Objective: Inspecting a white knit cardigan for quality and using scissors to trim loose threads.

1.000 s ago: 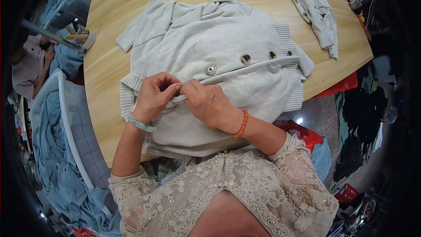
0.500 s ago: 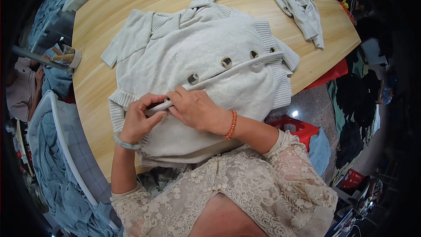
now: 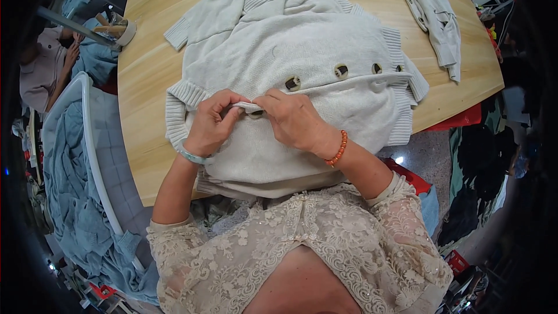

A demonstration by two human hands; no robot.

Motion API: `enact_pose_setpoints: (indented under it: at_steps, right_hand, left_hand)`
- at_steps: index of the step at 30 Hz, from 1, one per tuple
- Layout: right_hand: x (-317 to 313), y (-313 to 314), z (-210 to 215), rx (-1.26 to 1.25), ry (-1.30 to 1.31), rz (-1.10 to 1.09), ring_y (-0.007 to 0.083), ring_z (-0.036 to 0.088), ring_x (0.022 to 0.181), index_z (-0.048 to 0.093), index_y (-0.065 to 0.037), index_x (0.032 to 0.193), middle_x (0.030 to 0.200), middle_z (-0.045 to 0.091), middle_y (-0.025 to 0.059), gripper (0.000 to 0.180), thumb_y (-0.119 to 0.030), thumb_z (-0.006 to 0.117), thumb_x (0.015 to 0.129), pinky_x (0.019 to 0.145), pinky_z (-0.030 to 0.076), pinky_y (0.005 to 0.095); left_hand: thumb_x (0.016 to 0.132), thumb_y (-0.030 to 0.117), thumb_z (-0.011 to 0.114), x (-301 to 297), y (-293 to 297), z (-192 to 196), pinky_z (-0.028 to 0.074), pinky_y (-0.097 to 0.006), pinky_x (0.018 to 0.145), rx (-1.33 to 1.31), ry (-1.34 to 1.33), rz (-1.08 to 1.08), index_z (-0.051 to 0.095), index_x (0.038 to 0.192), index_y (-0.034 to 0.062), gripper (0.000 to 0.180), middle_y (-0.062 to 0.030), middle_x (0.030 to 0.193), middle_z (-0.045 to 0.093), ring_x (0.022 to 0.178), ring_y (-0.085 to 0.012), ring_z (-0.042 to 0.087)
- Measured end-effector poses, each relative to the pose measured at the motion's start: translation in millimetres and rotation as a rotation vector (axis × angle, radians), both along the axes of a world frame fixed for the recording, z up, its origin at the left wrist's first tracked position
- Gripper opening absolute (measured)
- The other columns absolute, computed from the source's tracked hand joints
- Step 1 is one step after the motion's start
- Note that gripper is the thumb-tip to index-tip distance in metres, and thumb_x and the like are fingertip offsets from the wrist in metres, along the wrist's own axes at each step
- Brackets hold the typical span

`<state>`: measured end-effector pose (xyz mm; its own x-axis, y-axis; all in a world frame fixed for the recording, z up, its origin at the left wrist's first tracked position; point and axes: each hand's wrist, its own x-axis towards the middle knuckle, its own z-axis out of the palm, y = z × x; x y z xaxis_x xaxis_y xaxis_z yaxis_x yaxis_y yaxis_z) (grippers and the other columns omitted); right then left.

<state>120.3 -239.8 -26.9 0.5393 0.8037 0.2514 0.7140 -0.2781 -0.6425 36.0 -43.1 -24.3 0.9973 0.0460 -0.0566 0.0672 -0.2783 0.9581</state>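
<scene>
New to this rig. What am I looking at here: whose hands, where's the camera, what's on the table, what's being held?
There is no machine here: a person works with two bare hands. The single picture comes from a wide fisheye camera worn on that person's head, looking down, so straight edges bend near the rim. The forearms enter from below.

On the wooden table lies a pale grey knitted cardigan with a row of dark buttons. A second pale garment lies at the table's far right.

The left hand and right hand both pinch the cardigan's front edge around one button, fingertips almost meeting. Blue cloth hangs to the left of the table.
</scene>
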Motion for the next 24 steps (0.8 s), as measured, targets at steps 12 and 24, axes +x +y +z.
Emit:
enact_pose_setpoints:
  at_steps: [12,24]
  right_hand:
    - [6.8,-29.7,12.4,0.021,0.054,-0.066,0.0306,0.064,0.071,0.062,-0.004,0.093,0.084,0.061,0.0112,0.012,-0.013,0.067,0.085,0.062,0.051,0.0397]
    - [5.4,-61.5,20.0,-0.057,-0.165,-0.159,0.032,0.064,0.064,0.054,-0.002,0.084,0.083,0.055,0.0133,0.003,-0.003,0.056,0.082,0.057,0.051,0.0419]
  left_hand:
    - [0.081,0.016,0.08,1.0,5.5,2.1,0.039,-0.02,0.057,0.154,0.055,0.063,0.063,0.08,0.0001,0.023,0.0052,0.068,0.057,0.064,-0.0022,0.046]
    - [0.085,0.001,0.067,59.7,-70.5,22.1,0.049,-0.026,0.069,0.332,-0.159,-0.047,0.064,0.11,-0.0018,0.025,-0.0099,0.095,0.062,0.074,-0.0156,0.06]
